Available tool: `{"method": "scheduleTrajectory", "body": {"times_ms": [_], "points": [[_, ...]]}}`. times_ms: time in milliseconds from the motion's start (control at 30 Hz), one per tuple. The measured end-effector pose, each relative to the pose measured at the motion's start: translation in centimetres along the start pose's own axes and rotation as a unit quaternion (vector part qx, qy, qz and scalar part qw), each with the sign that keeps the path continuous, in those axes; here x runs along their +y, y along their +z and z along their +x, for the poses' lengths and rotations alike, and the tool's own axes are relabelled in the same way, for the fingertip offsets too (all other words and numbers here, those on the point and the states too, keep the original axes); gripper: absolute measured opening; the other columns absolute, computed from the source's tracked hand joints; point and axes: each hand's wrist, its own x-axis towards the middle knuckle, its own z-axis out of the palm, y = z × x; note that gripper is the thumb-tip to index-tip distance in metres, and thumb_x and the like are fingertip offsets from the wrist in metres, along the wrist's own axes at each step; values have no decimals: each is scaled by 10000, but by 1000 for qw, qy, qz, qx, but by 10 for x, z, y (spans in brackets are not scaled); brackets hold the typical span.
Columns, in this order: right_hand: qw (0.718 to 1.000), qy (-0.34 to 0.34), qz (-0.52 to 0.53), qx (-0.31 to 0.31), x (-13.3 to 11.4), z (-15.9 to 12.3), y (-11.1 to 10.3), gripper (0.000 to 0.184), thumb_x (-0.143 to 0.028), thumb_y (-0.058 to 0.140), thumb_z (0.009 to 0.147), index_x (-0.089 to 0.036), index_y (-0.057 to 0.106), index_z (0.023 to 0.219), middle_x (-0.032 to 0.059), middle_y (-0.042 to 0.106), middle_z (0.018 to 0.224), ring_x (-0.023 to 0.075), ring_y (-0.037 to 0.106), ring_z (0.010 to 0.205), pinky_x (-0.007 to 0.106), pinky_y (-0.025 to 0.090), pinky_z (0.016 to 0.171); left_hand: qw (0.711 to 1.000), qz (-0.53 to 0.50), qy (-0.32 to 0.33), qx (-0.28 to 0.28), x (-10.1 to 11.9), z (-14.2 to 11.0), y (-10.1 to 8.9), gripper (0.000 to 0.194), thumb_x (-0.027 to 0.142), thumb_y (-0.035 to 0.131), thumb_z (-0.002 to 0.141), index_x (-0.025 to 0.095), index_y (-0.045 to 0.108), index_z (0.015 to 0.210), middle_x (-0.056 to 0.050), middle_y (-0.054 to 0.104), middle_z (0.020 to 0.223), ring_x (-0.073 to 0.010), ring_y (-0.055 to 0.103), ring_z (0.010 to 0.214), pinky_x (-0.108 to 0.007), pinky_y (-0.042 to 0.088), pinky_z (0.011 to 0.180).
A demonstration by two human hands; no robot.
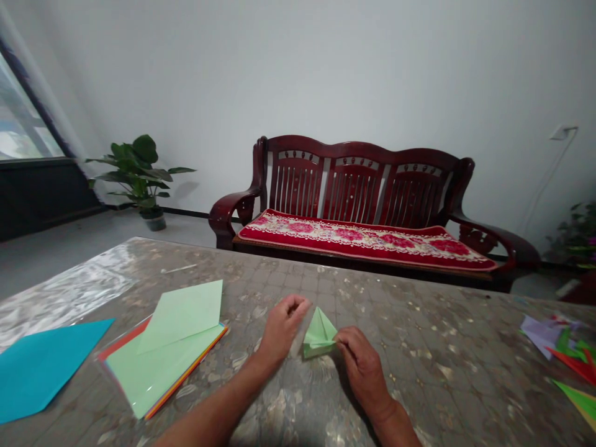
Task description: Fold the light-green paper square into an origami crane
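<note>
A small piece of folded light green paper (319, 332), peaked at the top with a crease down its middle, is near the table's centre. My right hand (362, 366) pinches its right corner between thumb and fingers. To the left of the paper is my left hand (285, 326), its fingers curled in and thumb against the forefinger. A gap shows between that hand and the paper; whether anything tiny sits in its pinch cannot be made out.
A stack of coloured paper (162, 366) with light green sheets on top lies left, beside a blue sheet (46, 366). Folded coloured papers (565, 347) lie at the far right. Beyond the patterned table (419, 347) stand a wooden bench (356, 186) and a potted plant (144, 174).
</note>
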Motion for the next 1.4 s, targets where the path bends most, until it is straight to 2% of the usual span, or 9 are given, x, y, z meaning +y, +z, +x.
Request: {"method": "scheduleTrajectory", "body": {"times_ms": [67,167,267,500,933,1133,1200,1300,1400], "points": [[1000,3,4,0,0,0,1,160,-210,465,969,-236,590,872,14,607,820,156,582,788,245,479,720,995,-63,-64,-54,-2,7,4,329,421,693,738,149,714,922,-35,687,803,-178,592,719,-258,422,668],[1000,12,11,-11,-2,0,3,167,-214,458,970,-232,590,870,13,607,824,151,577,788,236,472,726,975,-133,-124,-131,-10,9,14,380,468,758,657,125,708,813,-7,640,676,-139,537,603,-235,379,574],[999,36,14,-21,-3,0,6,180,-245,454,972,-224,580,846,11,594,814,148,571,782,232,462,727,962,-177,-158,-133,-16,5,22,406,521,755,653,129,657,687,26,555,570,-98,452,515,-213,317,504],[993,113,1,35,-3,-2,12,243,-371,528,928,-220,538,738,-24,556,694,137,540,666,213,434,647,937,-260,-195,-132,-4,-6,24,462,553,804,605,136,630,703,18,582,594,-85,470,501,-202,355,504],[977,190,13,99,-2,-5,22,220,-417,582,866,-201,623,871,17,664,778,167,623,729,242,494,694,926,-320,-175,-98,-6,-9,28,350,426,800,618,158,593,707,38,591,587,-77,484,472,-191,364,489],[966,224,45,124,-6,-1,22,312,-411,632,808,-179,675,1013,60,720,890,185,644,763,275,518,737,928,-320,-161,-101,-3,-10,27,349,437,789,640,161,588,711,36,596,599,-84,502,496,-194,392,514],[964,233,65,111,-8,0,22,304,-413,632,809,-179,691,992,65,727,896,190,647,775,276,517,740,928,-322,-157,-105,-4,-10,28,359,450,787,645,162,586,716,29,608,608,-89,508,501,-198,399,520],[958,252,98,97,-10,2,22,273,-435,620,815,-179,693,876,42,703,775,184,630,715,258,504,673,930,-315,-153,-110,-7,-10,29,367,469,780,663,165,584,725,21,619,621,-95,511,512,-201,402,529],[949,272,123,97,-9,3,22,294,-466,619,807,-178,669,782,20,656,688,173,596,655,249,483,623,942,-286,-125,-120,-11,-11,26,380,531,700,753,161,613,761,2,634,652,-118,540,568,-215,424,572]]}}
